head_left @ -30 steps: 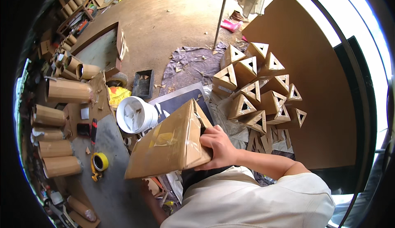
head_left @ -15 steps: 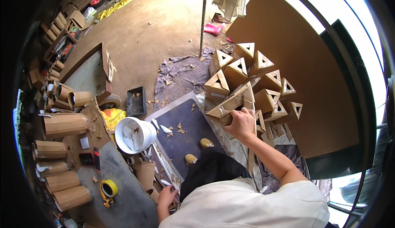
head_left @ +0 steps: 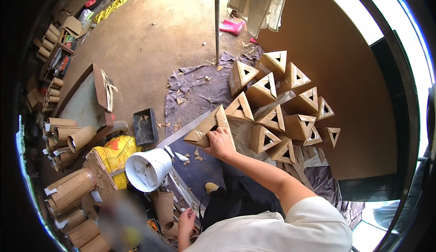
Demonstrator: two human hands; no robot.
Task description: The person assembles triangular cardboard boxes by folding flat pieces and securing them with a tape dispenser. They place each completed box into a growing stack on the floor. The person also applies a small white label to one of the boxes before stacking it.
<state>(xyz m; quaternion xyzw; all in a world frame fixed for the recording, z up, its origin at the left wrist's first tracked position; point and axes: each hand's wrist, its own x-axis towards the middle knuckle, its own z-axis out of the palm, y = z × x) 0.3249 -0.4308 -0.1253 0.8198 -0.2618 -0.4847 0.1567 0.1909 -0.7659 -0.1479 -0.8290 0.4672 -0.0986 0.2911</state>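
My right hand [head_left: 221, 144] is closed on the top of a triangular cardboard tube [head_left: 203, 133], its fingers hooked into the opening in the end. The tube is tilted above the dark mat [head_left: 181, 174], left of a group of similar upright triangular tubes [head_left: 265, 91]. My left hand [head_left: 186, 221] hangs low by my side, beside cardboard scraps, its fingers loosely bent and apart, with nothing plainly in them. A white bucket [head_left: 160, 168] with pale scraps inside stands ahead of that hand.
A black crate [head_left: 145, 136] and a yellow sack [head_left: 113, 156] lie beyond the bucket. Rolled cardboard tubes [head_left: 68, 190] line the left side. A thin pole [head_left: 217, 29] rises ahead, and a large brown board [head_left: 349, 93] leans at the right. A blurred patch covers part of the bench.
My right hand has drawn the triangular tube left, away from the group and over the mat. The view has shifted toward the right. My left hand stays low by my side.
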